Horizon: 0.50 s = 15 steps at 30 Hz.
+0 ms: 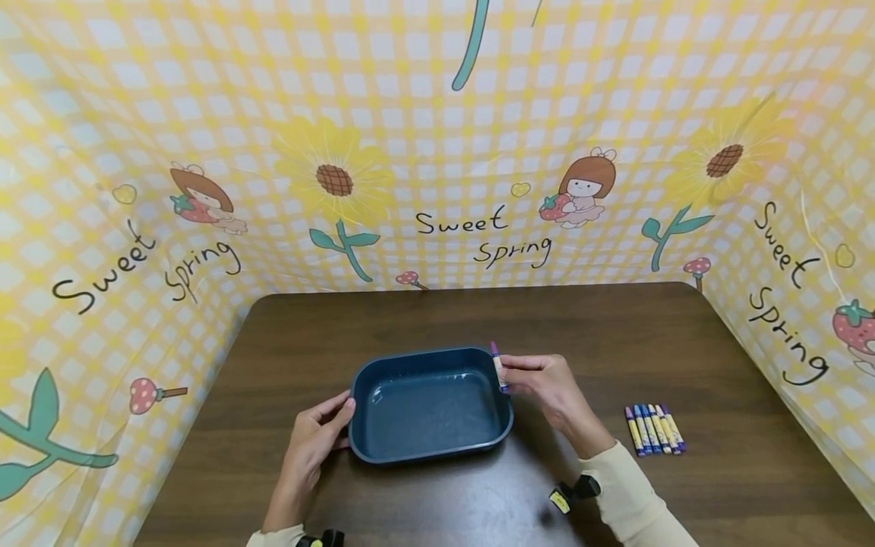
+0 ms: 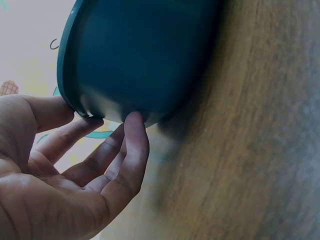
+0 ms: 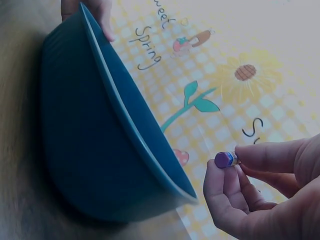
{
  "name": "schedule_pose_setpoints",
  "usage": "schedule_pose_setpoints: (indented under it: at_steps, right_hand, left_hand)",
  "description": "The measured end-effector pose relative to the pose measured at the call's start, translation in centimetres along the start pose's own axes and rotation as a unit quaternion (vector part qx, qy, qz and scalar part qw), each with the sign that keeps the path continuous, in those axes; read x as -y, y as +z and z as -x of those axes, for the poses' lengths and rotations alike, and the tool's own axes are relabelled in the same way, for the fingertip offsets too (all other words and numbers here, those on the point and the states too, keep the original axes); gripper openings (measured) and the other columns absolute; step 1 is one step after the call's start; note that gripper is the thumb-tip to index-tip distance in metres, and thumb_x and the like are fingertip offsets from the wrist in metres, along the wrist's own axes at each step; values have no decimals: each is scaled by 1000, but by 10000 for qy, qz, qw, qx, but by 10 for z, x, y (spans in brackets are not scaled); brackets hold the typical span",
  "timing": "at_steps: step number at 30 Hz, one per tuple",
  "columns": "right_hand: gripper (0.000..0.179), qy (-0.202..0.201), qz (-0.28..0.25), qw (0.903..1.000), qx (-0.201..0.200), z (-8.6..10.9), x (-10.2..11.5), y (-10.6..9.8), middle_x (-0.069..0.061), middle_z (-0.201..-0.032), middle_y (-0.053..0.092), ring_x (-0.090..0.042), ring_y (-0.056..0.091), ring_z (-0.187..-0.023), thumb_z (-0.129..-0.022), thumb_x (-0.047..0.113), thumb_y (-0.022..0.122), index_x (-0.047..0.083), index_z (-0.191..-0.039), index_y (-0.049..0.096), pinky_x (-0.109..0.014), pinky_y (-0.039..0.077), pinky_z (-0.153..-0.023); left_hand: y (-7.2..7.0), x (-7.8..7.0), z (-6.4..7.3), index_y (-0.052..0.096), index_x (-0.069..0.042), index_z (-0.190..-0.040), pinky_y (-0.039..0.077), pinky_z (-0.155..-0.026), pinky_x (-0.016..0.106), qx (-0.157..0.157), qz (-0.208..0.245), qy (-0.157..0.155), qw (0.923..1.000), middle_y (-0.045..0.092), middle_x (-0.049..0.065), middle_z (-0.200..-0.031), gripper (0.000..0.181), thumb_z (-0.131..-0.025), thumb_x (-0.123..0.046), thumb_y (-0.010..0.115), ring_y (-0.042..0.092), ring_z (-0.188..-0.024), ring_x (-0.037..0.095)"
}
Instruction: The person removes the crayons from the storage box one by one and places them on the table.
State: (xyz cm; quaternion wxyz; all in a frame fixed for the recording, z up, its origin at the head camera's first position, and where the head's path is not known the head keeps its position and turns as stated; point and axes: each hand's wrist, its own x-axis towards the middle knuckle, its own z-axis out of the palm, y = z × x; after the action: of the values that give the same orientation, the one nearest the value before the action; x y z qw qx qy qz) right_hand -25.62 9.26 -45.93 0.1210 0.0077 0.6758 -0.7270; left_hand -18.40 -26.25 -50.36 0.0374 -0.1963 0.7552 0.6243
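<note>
A dark blue rectangular tray [image 1: 431,414] sits on the table, its inside bare. My left hand [image 1: 313,441] pinches its left end, with the thumb at the rim; in the left wrist view the fingers [image 2: 135,150] touch the outer wall. By the tray's right rim, my right hand [image 1: 550,386] holds a purple crayon [image 1: 497,366] with a pale wrapper between thumb and fingertips. The crayon stands nearly upright in the head view. Seen from the right wrist, the crayon's purple end [image 3: 222,160] points at the camera, apart from the tray's rim.
A row of several crayons [image 1: 654,430] lies side by side on the brown table [image 1: 547,323], right of my right forearm. Yellow checked cloth [image 1: 437,152] with printed flowers surrounds the table at the back and sides. Black wrist cameras [image 1: 576,490] sit at both cuffs.
</note>
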Motion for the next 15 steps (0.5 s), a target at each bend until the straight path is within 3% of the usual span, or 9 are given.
schedule_pose_setpoints:
  at_steps: [10,15]
  right_hand:
    - [42,48,-66,9996,-281,6,0,-30,-4,-94,78,-10,73,-77,-88,-1,75,-17,-124,62,-30,61,-75]
    - [44,52,-60,9995,-305,10,0,-43,-6,-98,78,-11,73,-78,-89,1,75,-18,-126,61,-28,61,-75]
  left_hand:
    - [2,-1,-2,60,-7,-142,60,-69,26,-25,-42,39,10000,60,18,-140,50,-99,-32,69,64,-91,9]
    - [3,-1,-2,61,-8,-141,60,-68,26,-108,-54,10,9999,62,17,-138,50,-98,-32,70,63,-88,8]
